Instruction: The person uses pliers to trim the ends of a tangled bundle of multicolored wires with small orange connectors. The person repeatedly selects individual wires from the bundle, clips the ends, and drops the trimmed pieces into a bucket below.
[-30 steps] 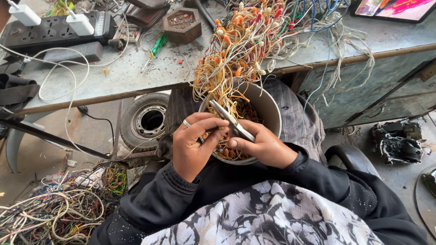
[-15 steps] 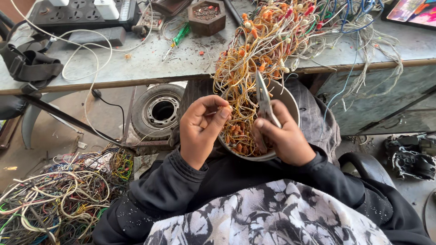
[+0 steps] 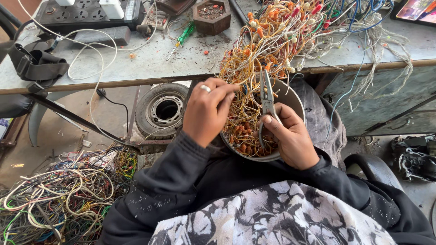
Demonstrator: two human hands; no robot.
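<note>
At the near left a heap of loose coloured cables lies on the floor, and farther off a black strap rests on the left end of the grey workbench, beside a black power strip at its far edge. Under the bench a small tyre lies flat. A green screwdriver and a hexagonal wooden box sit on the benchtop farther right. The left hand, a ring on one finger, pinches strands of the yellow and orange wire bundle between fingertips and thumb, just above a round bowl in the person's lap. The bundle spills from the bench edge down into that bowl. The right hand is closed around the handles of metal scissors, blades pointing away into the wires. At the far right, blue and white wires trail off the bench.
</note>
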